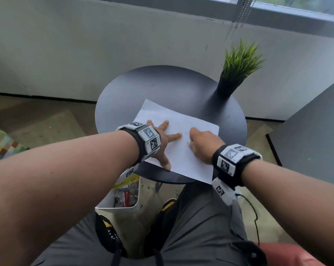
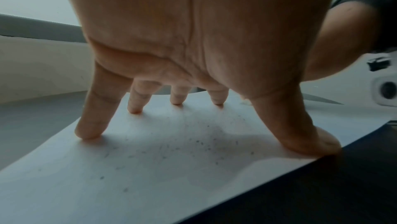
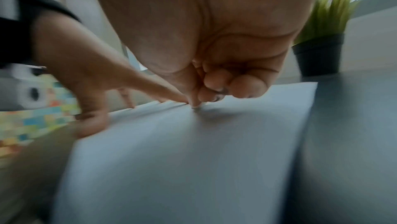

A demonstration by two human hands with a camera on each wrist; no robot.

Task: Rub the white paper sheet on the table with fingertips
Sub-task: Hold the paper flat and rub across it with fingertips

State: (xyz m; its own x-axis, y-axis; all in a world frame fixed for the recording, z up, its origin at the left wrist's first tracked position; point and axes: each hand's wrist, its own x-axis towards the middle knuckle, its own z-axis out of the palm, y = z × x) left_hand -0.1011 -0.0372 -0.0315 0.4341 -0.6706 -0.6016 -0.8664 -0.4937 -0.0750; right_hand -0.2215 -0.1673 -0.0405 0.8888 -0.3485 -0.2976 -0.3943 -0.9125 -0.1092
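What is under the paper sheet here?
The paper lies on the round dark table, its near corner overhanging the rim. The left hand presses it with spread fingertips. Whatever lies between sheet and tabletop is covered.

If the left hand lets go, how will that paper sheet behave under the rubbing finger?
Probably slides: the paper sheet is thin, lying on a smooth dark table. Likely floppy too; its near corner overhangs the edge. The left hand spread on it seems to pin it while the right hand rubs.

potted grass plant (image 1: 237, 70), white bin (image 1: 124, 198) of perhaps tools, chequered mat (image 1: 1, 143)
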